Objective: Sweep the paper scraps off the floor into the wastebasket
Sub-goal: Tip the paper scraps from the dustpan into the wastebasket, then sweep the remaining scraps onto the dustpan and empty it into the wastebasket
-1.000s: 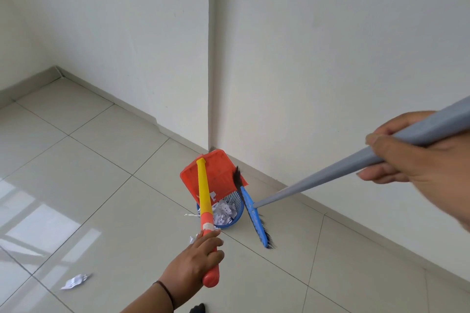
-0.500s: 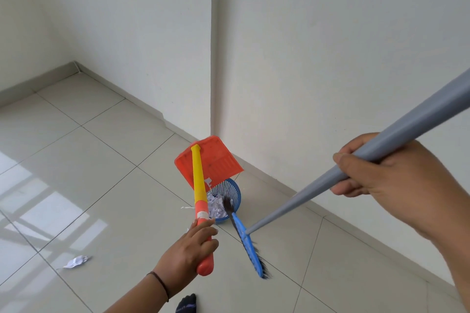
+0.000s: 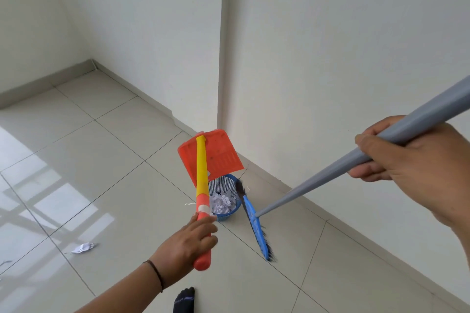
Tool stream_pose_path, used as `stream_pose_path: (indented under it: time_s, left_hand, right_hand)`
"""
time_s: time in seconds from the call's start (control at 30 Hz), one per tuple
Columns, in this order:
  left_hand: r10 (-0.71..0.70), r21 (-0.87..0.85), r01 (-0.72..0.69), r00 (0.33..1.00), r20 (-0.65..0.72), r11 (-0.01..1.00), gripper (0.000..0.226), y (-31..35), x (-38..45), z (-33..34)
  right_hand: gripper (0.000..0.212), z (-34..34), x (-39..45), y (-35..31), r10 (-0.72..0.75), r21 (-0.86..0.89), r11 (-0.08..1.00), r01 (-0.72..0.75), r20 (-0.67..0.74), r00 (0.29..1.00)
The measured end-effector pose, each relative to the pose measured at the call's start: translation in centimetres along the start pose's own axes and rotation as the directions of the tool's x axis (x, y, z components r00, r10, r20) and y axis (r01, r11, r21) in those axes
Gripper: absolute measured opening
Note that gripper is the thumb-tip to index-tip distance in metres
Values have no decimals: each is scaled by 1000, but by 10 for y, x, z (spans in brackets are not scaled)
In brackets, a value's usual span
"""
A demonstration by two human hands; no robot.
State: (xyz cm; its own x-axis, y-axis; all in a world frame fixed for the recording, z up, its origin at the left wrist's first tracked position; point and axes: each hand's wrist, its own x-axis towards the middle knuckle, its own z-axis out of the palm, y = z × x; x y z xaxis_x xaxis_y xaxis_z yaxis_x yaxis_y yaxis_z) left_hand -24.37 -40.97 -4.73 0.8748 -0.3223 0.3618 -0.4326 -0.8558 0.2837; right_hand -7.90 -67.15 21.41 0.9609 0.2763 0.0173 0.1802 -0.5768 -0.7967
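Observation:
My left hand [image 3: 187,246] grips the orange end of a yellow handle whose orange dustpan [image 3: 217,157] is raised and tilted above a small blue mesh wastebasket [image 3: 225,192]. White paper scraps [image 3: 220,204] lie inside the basket. My right hand [image 3: 407,169] grips the grey pole of a broom; its blue head [image 3: 255,227] with dark bristles stands on the floor just right of the basket. One crumpled paper scrap [image 3: 82,248] lies on the tiles at the lower left, and a thin strip [image 3: 190,204] lies beside the basket.
White walls meet at a jutting corner [image 3: 220,84] right behind the basket, with a grey skirting along the floor. A foot in a dark sock [image 3: 184,300] shows at the bottom edge. Glossy pale tiles with sunlit patches spread to the left.
The dustpan has lifted and tipped higher over the basket. The broom head has slid back from the basket's rim toward me. My right hand has moved left and down along the pole.

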Motion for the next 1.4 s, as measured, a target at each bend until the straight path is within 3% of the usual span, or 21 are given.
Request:
stream_pose_path:
  time_s: [0.17, 0.3, 0.43, 0.5, 0.63, 0.8, 0.97, 1.13, 1.3, 1.4]
  left_hand:
    - [-57, -42, 57, 998, 6, 997, 44, 2, 4, -4]
    - [-53, -29, 52, 998, -18, 998, 15, 5, 5, -4]
    - [-167, -91, 157, 979, -120, 983, 22, 2, 14, -17]
    - [-256, -191, 217, 943, -211, 957, 14, -2, 20, -25]
    - [-488, -296, 392, 764, -423, 871, 10, -12, 25, -46]
    - [-608, -302, 551, 538, -584, 778, 8, -19, 14, -63]
    - [-734, -355, 696, 364, -574, 624, 15, -16, -13, -62]
    - [-832, -412, 802, 180, -526, 434, 17, -5, -46, -48]
    - [-895, -477, 830, 59, -443, 290, 36, 16, -97, -37]
    - [-927, -512, 832, 4, -376, 211, 42, 26, -122, -28]
  right_hand:
    - [33, -2, -1, -3, -23, -8, 1000, 23, -1, 1000]
    - [32, -8, 3, 3, -23, -12, 1000, 23, -7, 1000]
    - [30, -19, 10, 17, 3, 18, 1000, -3, -38, 999]
    - [30, -22, 18, 27, 21, 20, 1000, -21, -38, 999]
    - [18, -16, 44, 58, 81, 3, 997, -81, -13, 997]
    - [10, 30, 83, 111, 90, -80, 993, -87, 36, 995]
    - [12, 97, 112, 151, 89, -178, 983, -54, 198, 976]
    - [13, 163, 123, 179, 202, -342, 938, -54, 416, 887]
    - [11, 187, 106, 183, 279, -419, 905, -65, 472, 836]
    - [13, 187, 94, 179, 302, -422, 900, -106, 433, 849]
